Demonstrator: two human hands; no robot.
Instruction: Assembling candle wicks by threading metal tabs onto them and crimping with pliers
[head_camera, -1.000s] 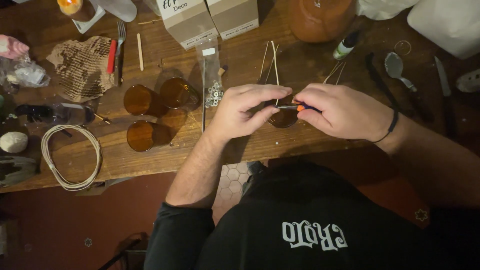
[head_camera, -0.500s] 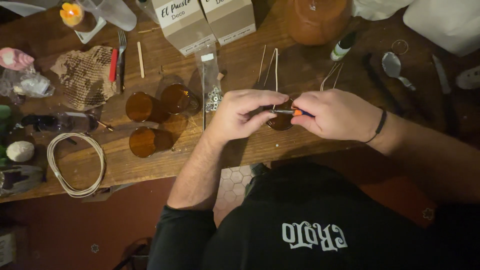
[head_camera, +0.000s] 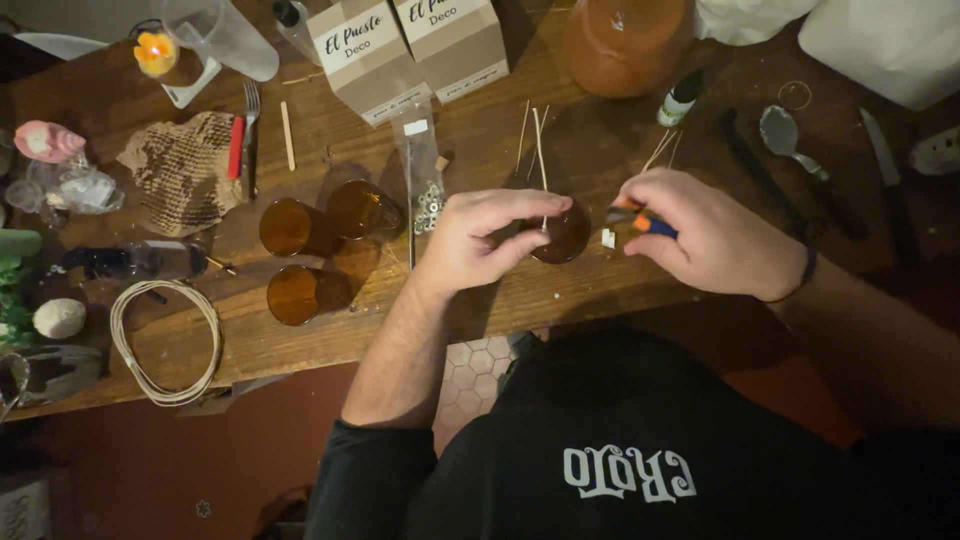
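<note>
Head view: the right hand (head_camera: 715, 235), gripping small pliers (head_camera: 640, 219), has drawn back from the amber glass (head_camera: 566, 235) where the left hand (head_camera: 480, 240) pinches a wick (head_camera: 541, 160).

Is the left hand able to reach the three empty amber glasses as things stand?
Probably yes. The left hand pinches a wick at another glass, but the amber glasses stand just beside it on the table, nothing between.

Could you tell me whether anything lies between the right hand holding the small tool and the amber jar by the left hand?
Nothing visible blocks it. The right hand holds the orange-handled tool just beside the amber jar, with only a small white scrap on the table between them. The left hand touches the jar's near side.
</note>
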